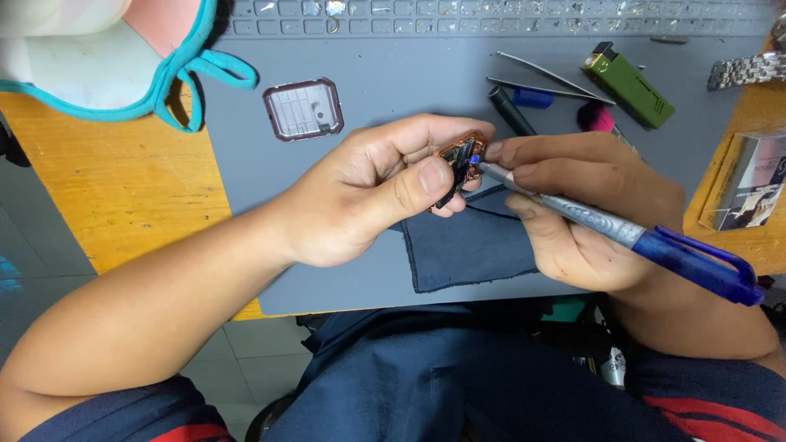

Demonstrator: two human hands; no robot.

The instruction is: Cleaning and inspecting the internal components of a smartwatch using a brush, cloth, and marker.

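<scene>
my left hand (372, 192) pinches the small copper-coloured watch movement (460, 160), my right hand (573, 209) grips the blue-capped tool (622, 233), tip touching it. the square back cover (303, 109) lies off on the grey mat (426, 78), so i judge the work midway, closing up not yet done.

Both forearms are bare, with no watch, ring or glove on the left hand (368, 192) or the right hand (585, 213). Short dark navy sleeves with a red stripe show at the upper arms. Dark navy trousers cover the lap.
</scene>
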